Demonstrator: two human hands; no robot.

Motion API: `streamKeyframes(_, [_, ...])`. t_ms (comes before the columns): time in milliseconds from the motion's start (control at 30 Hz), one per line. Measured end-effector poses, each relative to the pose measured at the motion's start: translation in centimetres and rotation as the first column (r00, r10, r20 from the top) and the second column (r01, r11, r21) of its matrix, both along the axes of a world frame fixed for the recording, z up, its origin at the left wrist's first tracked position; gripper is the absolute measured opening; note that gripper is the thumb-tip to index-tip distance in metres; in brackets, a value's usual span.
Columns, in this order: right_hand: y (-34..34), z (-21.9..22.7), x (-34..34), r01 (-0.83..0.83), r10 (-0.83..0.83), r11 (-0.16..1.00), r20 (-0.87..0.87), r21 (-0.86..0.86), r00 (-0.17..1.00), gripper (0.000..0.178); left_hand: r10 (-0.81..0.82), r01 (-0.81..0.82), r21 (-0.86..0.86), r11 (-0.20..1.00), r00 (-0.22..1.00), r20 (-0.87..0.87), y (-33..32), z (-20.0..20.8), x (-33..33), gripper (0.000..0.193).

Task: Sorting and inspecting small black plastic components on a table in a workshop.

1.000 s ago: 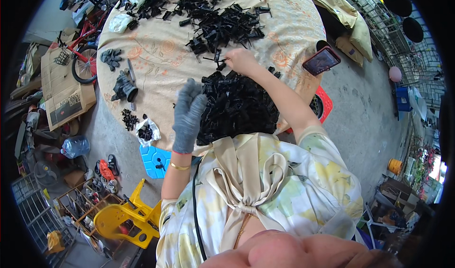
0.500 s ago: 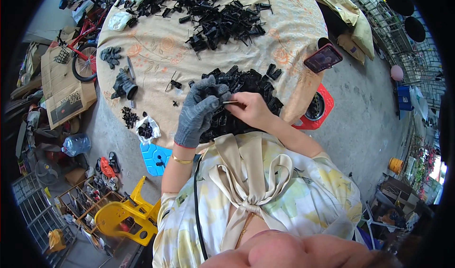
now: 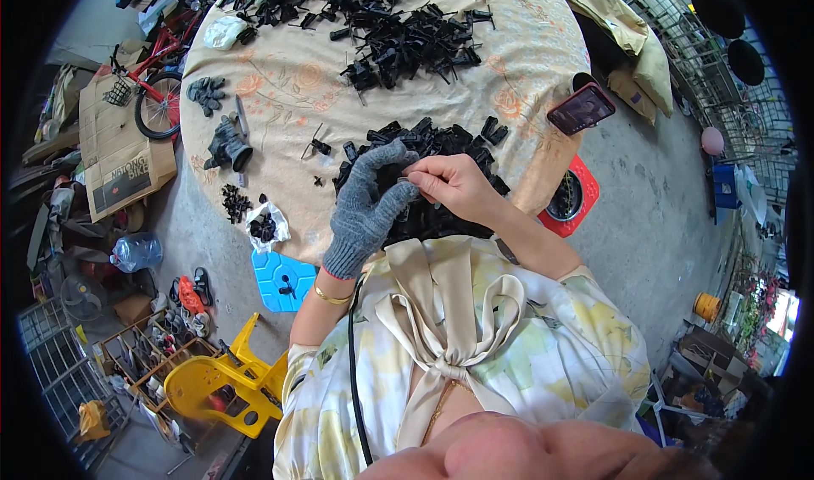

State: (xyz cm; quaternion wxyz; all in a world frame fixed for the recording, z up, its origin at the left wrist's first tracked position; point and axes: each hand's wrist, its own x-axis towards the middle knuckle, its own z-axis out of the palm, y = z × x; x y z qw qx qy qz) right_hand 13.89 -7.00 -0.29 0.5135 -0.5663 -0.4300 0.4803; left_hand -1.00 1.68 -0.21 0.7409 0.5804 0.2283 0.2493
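Observation:
My left hand point(image 3: 363, 210), in a grey knitted glove, is curled with its thumb and fingers brought round toward the right hand. What lies inside its grip is hidden. My bare right hand point(image 3: 462, 190) pinches thumb and forefinger together at the gloved fingertips; a tiny bit shows there, too small to name. Both hands are just above a near pile of black plastic parts point(image 3: 475, 153) on the cloth-covered table point(image 3: 288, 64). A second heap of black parts point(image 3: 407, 43), with thin stems sticking out, spreads across the far side.
Left on the table are grey gloves point(image 3: 227, 145), a slim tool point(image 3: 242, 117) and a white bag of small black pieces point(image 3: 267, 227). A phone point(image 3: 582, 109) stands at the right edge. Below are a blue stool point(image 3: 284, 281), red stool point(image 3: 585, 193) and yellow chair point(image 3: 225, 387).
The thin stick that showed between my right thumb and forefinger is now mostly out of sight. My gloved hand has turned slightly, and both hands have shifted a little to the right.

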Motion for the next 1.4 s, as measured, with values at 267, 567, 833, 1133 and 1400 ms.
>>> streamKeyframes(267, [-0.7,0.8,0.0,-0.016,0.016,1.0,-0.017,-0.006,1.0,0.016,-0.073,0.091,0.195,0.977,0.992,-0.098,-0.1,0.9,-0.3,0.05])
streamKeyframes(567, [-0.9,0.5,-0.5,0.005,-0.005,1.0,0.149,-0.003,0.989,0.014,-0.02,0.02,-0.001,1.0,0.998,-0.063,-0.3,0.2,-0.5,0.036])
streamKeyframes(833, [-0.5,-2.1,-1.8,0.108,-0.128,0.99,-0.244,-0.091,0.961,0.013,0.102,-0.07,0.341,0.938,0.992,-0.076,-1.0,-1.6,-0.8,0.028])
streamKeyframes(1133, [0.0,-1.3,-0.6,0.23,-0.229,0.973,0.016,-0.037,0.973,0.02,0.179,-0.01,0.492,0.87,0.938,-0.298,-0.4,-2.1,0.4,0.056])
streamKeyframes(1400, [-0.5,-0.7,0.4,0.118,-0.198,0.971,0.419,0.209,0.886,0.02,0.204,0.292,0.791,0.538,0.865,-0.458,-0.6,1.4,1.1,0.059])
